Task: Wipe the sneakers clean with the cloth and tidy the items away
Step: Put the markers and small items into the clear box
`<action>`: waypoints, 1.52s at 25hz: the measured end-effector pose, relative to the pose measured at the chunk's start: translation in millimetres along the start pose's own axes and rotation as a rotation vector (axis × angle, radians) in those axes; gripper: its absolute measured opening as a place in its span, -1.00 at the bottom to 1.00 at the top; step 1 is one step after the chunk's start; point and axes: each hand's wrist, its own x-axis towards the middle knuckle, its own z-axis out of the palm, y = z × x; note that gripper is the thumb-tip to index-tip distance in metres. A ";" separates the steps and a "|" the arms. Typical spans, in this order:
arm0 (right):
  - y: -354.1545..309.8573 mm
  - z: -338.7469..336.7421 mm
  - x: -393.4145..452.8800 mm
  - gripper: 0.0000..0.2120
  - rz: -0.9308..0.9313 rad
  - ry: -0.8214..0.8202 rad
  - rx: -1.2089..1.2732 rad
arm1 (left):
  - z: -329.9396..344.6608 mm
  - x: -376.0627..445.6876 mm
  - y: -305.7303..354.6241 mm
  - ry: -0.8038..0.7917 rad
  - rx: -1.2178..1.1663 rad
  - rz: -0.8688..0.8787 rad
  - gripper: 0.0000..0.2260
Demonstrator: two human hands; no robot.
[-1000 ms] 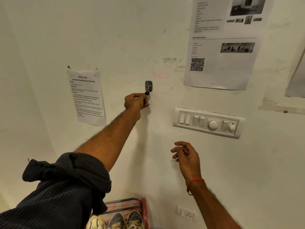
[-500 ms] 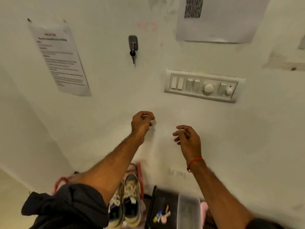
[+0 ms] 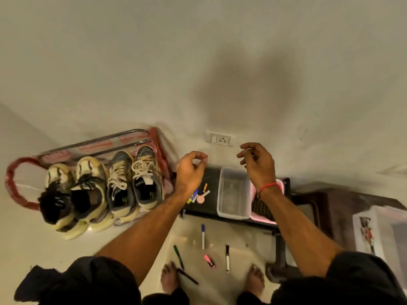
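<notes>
Sneakers (image 3: pixel 103 190) sit on rack (image 3: pixel 19 172), both hands empty above.

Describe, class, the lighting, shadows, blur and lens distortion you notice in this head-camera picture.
Head view: warm, yellowish, dim light; a broad soft shadow falls on the wall above the left hand and right hand; the wide-angle lens bends the shoe rack and the wall-floor line; the sneakers and the markers on the floor look slightly soft, and fine detail is smeared.
</notes>
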 end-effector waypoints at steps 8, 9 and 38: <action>216.0 58.9 -13.0 -0.81 -0.102 -0.055 0.028 | 86.0 -47.4 -217.4 0.161 0.068 0.081 -0.81; 231.9 64.5 -17.8 -0.82 -0.137 -0.065 0.023 | 89.8 -56.5 -236.2 0.161 0.078 0.087 -0.81; 317.9 91.9 -23.7 -0.81 -0.494 -0.038 -0.350 | 129.0 -5.8 -357.8 0.062 0.792 0.098 -0.60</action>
